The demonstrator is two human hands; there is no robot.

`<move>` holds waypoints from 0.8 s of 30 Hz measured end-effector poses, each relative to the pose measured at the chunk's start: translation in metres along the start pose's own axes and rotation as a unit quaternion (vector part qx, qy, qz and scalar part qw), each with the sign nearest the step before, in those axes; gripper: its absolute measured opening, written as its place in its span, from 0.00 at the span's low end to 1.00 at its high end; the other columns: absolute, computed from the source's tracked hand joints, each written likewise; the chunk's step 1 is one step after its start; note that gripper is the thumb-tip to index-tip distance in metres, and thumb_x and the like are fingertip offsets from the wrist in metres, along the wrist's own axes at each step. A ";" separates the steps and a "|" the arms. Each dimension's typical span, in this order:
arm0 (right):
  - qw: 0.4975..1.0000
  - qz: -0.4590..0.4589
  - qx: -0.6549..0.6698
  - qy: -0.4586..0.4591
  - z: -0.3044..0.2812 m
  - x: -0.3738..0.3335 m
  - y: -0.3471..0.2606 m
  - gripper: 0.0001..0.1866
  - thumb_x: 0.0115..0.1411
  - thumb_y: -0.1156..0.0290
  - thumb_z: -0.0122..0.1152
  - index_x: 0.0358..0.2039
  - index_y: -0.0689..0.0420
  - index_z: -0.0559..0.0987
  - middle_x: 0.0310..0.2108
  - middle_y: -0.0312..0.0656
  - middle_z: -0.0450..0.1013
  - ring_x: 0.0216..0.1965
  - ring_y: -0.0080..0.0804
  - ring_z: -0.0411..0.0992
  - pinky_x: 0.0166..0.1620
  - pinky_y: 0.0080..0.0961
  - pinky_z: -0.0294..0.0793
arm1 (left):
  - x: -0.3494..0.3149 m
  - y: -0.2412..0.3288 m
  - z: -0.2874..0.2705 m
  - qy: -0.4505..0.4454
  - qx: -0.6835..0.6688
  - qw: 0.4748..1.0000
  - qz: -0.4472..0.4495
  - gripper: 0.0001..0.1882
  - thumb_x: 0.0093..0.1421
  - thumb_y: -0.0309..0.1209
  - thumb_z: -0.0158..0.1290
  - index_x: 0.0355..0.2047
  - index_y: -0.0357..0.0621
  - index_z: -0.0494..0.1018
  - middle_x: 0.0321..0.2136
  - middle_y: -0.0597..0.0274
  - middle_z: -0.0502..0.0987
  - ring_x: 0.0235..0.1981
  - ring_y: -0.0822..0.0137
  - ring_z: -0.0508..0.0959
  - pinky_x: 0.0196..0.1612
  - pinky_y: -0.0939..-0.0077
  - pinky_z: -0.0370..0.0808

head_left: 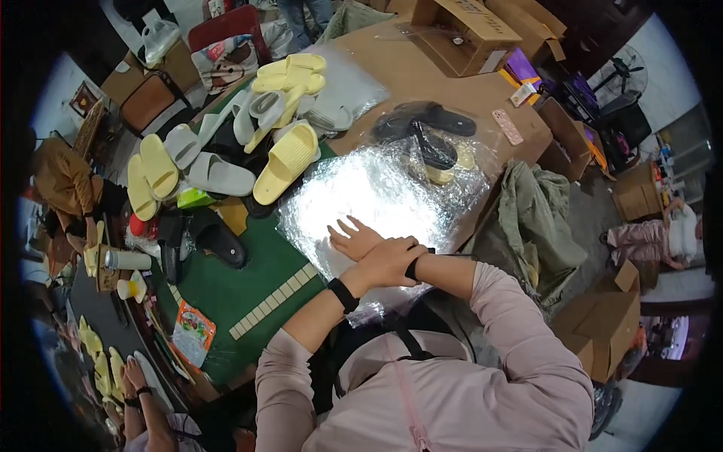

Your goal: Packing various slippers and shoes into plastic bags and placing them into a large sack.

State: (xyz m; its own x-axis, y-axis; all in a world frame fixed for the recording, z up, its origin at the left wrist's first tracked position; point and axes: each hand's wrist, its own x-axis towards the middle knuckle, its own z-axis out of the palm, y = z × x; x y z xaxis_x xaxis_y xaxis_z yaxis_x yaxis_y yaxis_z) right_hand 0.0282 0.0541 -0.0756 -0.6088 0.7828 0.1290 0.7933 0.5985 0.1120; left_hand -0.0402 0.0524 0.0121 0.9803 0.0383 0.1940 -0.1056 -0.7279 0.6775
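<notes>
My right hand (356,240) rests on a shiny stack of clear plastic bags (324,203), fingers spread and holding nothing. Crossing over it, my left hand (385,264) is closed around my right wrist. Both wrists carry black bands. Strong glare whitens the middle of the plastic. Beyond my hands, black slides (433,120) lie on the table, and another pair of dark slides (433,151) is partly covered by clear film. A pale yellow slide (286,164) sits at the left edge of the plastic.
Yellow, grey and black slides (222,175) are heaped on the green mat (263,260) to the left, near a tiled strip (273,301). A phone (507,126) and an open carton (467,38) are on the far right. A green-grey sack (527,226) hangs by the right edge. Other people work nearby.
</notes>
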 end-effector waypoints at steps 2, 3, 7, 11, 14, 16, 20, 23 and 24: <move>0.995 0.070 0.030 0.069 -0.004 0.003 -0.009 0.19 0.50 0.67 0.52 0.44 0.60 0.71 0.53 0.49 0.61 0.51 0.50 0.62 0.53 0.49 0.60 | -0.005 0.005 0.009 0.037 0.052 0.998 0.023 0.33 0.39 0.39 0.62 0.47 0.47 0.66 0.38 0.55 0.71 0.37 0.55 0.73 0.40 0.64 0.69; 0.970 0.181 0.148 0.060 -0.007 0.005 -0.016 0.18 0.49 0.68 0.54 0.42 0.58 0.72 0.49 0.48 0.64 0.48 0.48 0.65 0.50 0.46 0.63 | -0.008 0.007 0.011 0.035 0.052 0.998 0.023 0.33 0.39 0.39 0.62 0.47 0.47 0.66 0.38 0.55 0.71 0.37 0.55 0.73 0.40 0.64 0.69; 0.840 0.367 0.391 0.081 -0.008 0.012 -0.038 0.14 0.47 0.69 0.56 0.37 0.53 0.74 0.39 0.46 0.68 0.39 0.45 0.68 0.42 0.40 0.68 | -0.017 0.022 0.008 -0.003 0.075 0.997 0.006 0.33 0.37 0.39 0.63 0.45 0.46 0.66 0.35 0.57 0.72 0.33 0.56 0.74 0.34 0.65 0.71; 0.774 0.406 0.477 0.090 -0.001 0.005 -0.052 0.12 0.49 0.67 0.55 0.37 0.52 0.73 0.39 0.46 0.68 0.40 0.47 0.68 0.43 0.38 0.69 | -0.013 0.041 0.002 -0.074 0.105 0.992 0.014 0.35 0.36 0.39 0.64 0.46 0.45 0.65 0.33 0.57 0.72 0.29 0.56 0.75 0.30 0.65 0.72; 0.781 0.420 0.458 0.062 -0.001 -0.006 -0.054 0.16 0.50 0.64 0.56 0.41 0.50 0.72 0.46 0.47 0.66 0.47 0.47 0.65 0.49 0.44 0.65 | -0.020 0.043 0.019 -0.069 0.118 0.990 0.020 0.37 0.35 0.40 0.64 0.48 0.45 0.65 0.33 0.57 0.72 0.28 0.56 0.75 0.29 0.65 0.71; 0.858 0.482 0.178 0.015 -0.002 -0.021 -0.053 0.23 0.52 0.56 0.55 0.48 0.46 0.69 0.56 0.48 0.59 0.58 0.50 0.56 0.56 0.58 0.52 | -0.027 0.046 0.036 -0.088 0.106 0.990 -0.017 0.42 0.36 0.41 0.64 0.54 0.48 0.62 0.38 0.55 0.71 0.37 0.53 0.74 0.38 0.60 0.70; 0.838 0.450 0.222 -0.215 0.024 -0.077 -0.037 0.37 0.54 0.46 0.48 0.62 0.41 0.52 0.64 0.51 0.43 0.61 0.67 0.42 0.56 0.69 0.41 | -0.041 0.030 0.064 0.023 0.132 0.988 -0.075 0.46 0.47 0.50 0.57 0.62 0.50 0.50 0.54 0.49 0.62 0.55 0.44 0.58 0.57 0.44 0.49; 0.878 0.403 0.201 -0.165 0.030 -0.089 -0.032 0.35 0.56 0.44 0.46 0.62 0.42 0.54 0.63 0.51 0.46 0.60 0.63 0.47 0.55 0.61 0.51 | -0.073 -0.018 0.103 0.110 0.162 0.883 -0.426 0.37 0.57 0.52 0.46 0.61 0.44 0.52 0.56 0.46 0.59 0.58 0.42 0.55 0.58 0.45 0.48; 0.882 0.393 0.203 -0.164 0.030 -0.082 -0.028 0.35 0.56 0.44 0.46 0.62 0.42 0.54 0.63 0.51 0.46 0.60 0.63 0.47 0.55 0.61 0.51 | -0.088 -0.032 0.112 0.092 0.126 0.861 -0.484 0.35 0.59 0.51 0.43 0.59 0.42 0.54 0.57 0.45 0.58 0.59 0.41 0.54 0.59 0.45 0.47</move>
State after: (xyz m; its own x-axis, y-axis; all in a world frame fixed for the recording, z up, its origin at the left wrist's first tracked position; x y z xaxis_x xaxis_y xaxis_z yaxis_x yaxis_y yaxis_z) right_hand 0.0561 -0.0214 -0.1193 0.1143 0.9504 -0.2891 0.9474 -0.1919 -0.2563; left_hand -0.1040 -0.0039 -0.1057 0.5427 0.8015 -0.2513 0.8087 -0.4178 0.4140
